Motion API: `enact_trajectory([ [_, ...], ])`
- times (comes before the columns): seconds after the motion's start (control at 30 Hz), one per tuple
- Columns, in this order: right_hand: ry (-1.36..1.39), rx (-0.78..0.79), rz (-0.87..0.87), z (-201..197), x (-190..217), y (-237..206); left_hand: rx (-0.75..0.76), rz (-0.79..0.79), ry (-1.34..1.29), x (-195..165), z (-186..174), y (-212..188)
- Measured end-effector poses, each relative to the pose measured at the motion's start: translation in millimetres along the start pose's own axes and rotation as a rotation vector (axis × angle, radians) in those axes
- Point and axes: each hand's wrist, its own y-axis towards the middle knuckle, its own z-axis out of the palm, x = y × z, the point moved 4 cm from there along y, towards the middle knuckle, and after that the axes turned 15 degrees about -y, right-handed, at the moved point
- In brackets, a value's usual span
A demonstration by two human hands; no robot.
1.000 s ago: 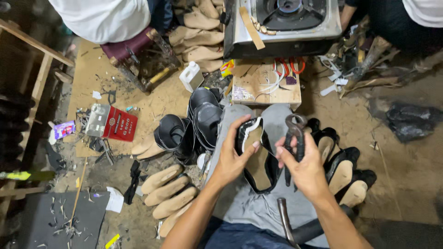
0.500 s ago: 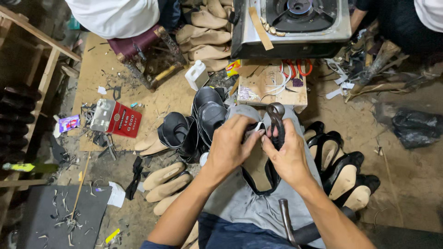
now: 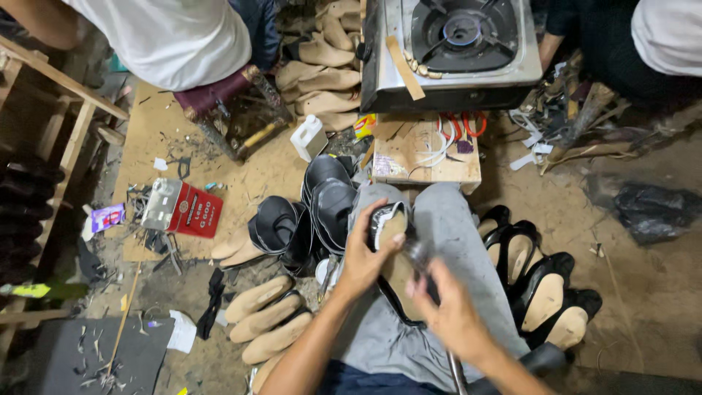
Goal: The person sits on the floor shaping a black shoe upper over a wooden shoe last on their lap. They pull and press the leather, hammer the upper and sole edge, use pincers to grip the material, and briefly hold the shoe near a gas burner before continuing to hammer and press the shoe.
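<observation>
1. Head view, centre: the left hand (image 3: 363, 257) was curled around a black shoe upper on a last (image 3: 391, 252), fingers closed over its toe end; the shoe rested sole-up on the person's lap, over grey trousers (image 3: 439, 219).
2. Head view, centre right: the right hand (image 3: 450, 314) was closed around a dark metal tool (image 3: 420, 256) — blurred, its kind could not be told — whose head sat against the pale sole of the shoe.
3. Head view, right of the lap: a row of black shoes with pale insoles (image 3: 541, 292) lay on the dirt floor (image 3: 643, 292), just beside the trousers.
4. Head view, left of the lap: several black uppers (image 3: 322, 201) stood touching one another; below them lay bare tan lasts (image 3: 267, 318).
5. Head view, top: a gas stove (image 3: 457, 40) sat above a small wooden board (image 3: 424, 150) carrying red-handled tools and white cord.
6. Head view, left: a red and silver tin (image 3: 183, 208) lay on a plywood sheet (image 3: 146, 132) among scraps — a white plastic bottle (image 3: 308, 136) stood near its far edge.
7. Head view, upper corners: other people in white shirts (image 3: 183, 36) sat nearby.
</observation>
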Motion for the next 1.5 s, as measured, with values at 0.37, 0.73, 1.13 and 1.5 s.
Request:
enact_trajectory([
  [0.37, 1.077, 0.318, 0.302, 38.9, -141.7, -59.2, -0.076, -0.170, -0.747, -51.5, -26.9, 30.2],
  [0.73, 1.469, 0.361, 0.106, -32.6, -16.8, 13.9, 0.023, -0.260, -0.971, 21.9, 10.4, 45.1],
  [1.13, -0.825, -0.507, -0.350, -251.8, -5.3, 283.0, 0.052, -0.258, -0.599, 110.9, 15.5, 5.7],
  [1.5, -2.348, -0.337, -0.982, -228.3, 81.6, 323.2, 0.031, -0.265, -0.621, 97.5, 15.0, 6.6],
])
